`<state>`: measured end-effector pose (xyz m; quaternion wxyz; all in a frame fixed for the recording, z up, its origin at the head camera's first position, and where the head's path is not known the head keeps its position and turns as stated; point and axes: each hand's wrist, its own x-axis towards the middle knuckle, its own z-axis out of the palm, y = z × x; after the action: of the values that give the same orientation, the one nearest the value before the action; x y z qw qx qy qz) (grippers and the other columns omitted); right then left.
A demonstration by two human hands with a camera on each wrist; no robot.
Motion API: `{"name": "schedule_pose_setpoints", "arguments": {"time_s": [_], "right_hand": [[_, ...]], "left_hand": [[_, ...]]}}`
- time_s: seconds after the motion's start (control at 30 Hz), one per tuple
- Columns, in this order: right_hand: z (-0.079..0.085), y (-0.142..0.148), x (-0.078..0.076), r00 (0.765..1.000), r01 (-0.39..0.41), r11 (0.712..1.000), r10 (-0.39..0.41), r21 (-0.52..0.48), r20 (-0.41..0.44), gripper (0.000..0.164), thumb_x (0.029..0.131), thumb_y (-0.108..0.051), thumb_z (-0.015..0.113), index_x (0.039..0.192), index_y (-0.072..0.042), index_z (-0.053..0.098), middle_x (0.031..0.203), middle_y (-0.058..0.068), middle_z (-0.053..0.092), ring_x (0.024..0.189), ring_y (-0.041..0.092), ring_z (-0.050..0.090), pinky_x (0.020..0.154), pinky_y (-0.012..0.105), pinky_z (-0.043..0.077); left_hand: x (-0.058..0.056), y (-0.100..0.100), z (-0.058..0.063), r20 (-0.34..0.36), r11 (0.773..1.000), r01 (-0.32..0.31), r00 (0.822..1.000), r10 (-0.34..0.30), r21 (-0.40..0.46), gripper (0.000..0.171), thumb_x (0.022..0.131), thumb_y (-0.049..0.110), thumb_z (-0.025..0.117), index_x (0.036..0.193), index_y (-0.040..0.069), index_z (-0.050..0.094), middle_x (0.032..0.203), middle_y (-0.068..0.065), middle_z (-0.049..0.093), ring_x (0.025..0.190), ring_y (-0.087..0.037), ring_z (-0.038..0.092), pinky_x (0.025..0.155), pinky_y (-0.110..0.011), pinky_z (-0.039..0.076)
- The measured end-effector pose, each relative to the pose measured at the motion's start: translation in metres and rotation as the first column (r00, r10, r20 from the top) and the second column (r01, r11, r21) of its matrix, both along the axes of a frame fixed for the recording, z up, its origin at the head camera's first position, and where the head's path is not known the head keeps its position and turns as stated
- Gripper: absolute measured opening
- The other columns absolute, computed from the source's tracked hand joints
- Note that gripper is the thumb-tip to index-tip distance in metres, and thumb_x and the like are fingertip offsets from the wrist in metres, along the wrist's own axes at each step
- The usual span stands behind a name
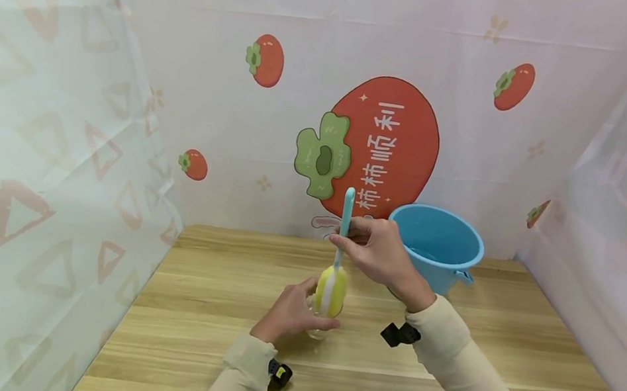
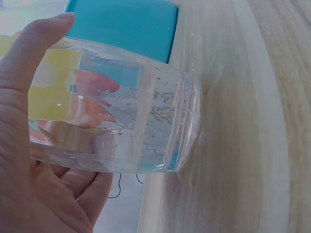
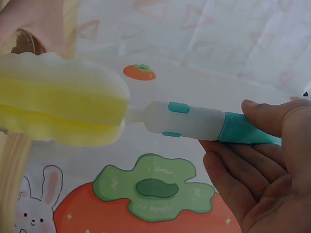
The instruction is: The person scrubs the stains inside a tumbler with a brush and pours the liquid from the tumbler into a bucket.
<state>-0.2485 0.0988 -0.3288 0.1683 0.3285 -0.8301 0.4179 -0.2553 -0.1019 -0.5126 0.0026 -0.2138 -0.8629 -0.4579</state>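
Note:
My left hand (image 1: 292,313) grips a clear, wet-looking glass cup (image 2: 141,111) low over the table, thumb on one side and fingers on the other. Thumb and fingers of my right hand (image 1: 382,253) pinch the turquoise handle of a sponge bottle brush (image 3: 63,104), which points down above the left hand. Its yellow-and-white sponge head is at the cup's mouth, and yellow shows through the cup wall in the left wrist view. In the head view, the left hand and the sponge hide much of the cup.
A blue bucket (image 1: 440,277) with a side lug stands at the back right of the wooden table (image 1: 200,313), just behind my right hand. Printed cloth (image 1: 292,5) hangs behind the table and along both sides.

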Motion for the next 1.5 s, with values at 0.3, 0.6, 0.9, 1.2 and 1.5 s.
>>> {"name": "schedule_pose_setpoints", "arguments": {"time_s": [0.3,0.6,0.9,1.2,1.5], "right_hand": [[-0.028,-0.005,-0.001,0.999,-0.019,0.999,0.018,0.032,0.033,0.013,0.095,-0.017,0.080,0.104,-0.008,0.082,0.092,0.003,0.082,0.083,0.013,0.080,0.077,0.032,0.065],[-0.054,-0.011,0.003,0.994,-0.026,1.000,0.024,0.018,0.106,0.007,0.096,-0.015,0.080,0.099,-0.009,0.081,0.093,0.003,0.082,0.085,0.012,0.080,0.077,0.029,0.064],[-0.011,-0.008,0.004,0.999,-0.035,0.999,0.036,-0.041,0.024,0.013,0.093,-0.016,0.082,0.105,-0.010,0.081,0.094,0.003,0.082,0.085,0.014,0.081,0.078,0.032,0.065],[-0.010,-0.009,0.004,0.999,-0.032,0.999,0.033,-0.029,0.040,0.012,0.094,-0.017,0.082,0.104,-0.009,0.082,0.091,0.002,0.082,0.083,0.012,0.080,0.077,0.031,0.065],[-0.056,-0.012,0.003,0.991,-0.017,0.999,0.020,-0.028,0.130,0.010,0.096,-0.018,0.079,0.100,-0.009,0.081,0.093,0.003,0.082,0.085,0.012,0.080,0.078,0.030,0.065]], "left_hand": [[-0.001,-0.002,0.000,0.010,1.000,0.020,1.000,-0.021,0.015,0.068,0.076,0.054,0.092,0.132,0.028,0.061,0.114,0.011,0.073,0.102,-0.014,0.070,0.085,-0.036,0.057],[0.001,-0.001,-0.001,0.026,1.000,0.022,0.999,-0.022,0.016,0.089,0.076,0.058,0.091,0.150,0.023,0.056,0.132,0.008,0.070,0.120,-0.022,0.068,0.096,-0.043,0.058],[-0.003,-0.002,0.001,-0.011,1.000,0.021,1.000,-0.021,0.006,0.068,0.074,0.059,0.092,0.125,0.027,0.063,0.095,0.007,0.070,0.083,-0.011,0.064,0.072,-0.028,0.055],[0.000,-0.002,0.002,-0.011,1.000,0.024,1.000,-0.024,0.015,0.063,0.074,0.057,0.093,0.121,0.027,0.064,0.092,0.007,0.070,0.081,-0.010,0.064,0.072,-0.029,0.055],[0.000,0.000,-0.001,0.019,1.000,0.015,1.000,-0.015,0.013,0.082,0.075,0.060,0.091,0.142,0.024,0.060,0.112,0.009,0.073,0.089,-0.012,0.065,0.074,-0.029,0.055]]}}
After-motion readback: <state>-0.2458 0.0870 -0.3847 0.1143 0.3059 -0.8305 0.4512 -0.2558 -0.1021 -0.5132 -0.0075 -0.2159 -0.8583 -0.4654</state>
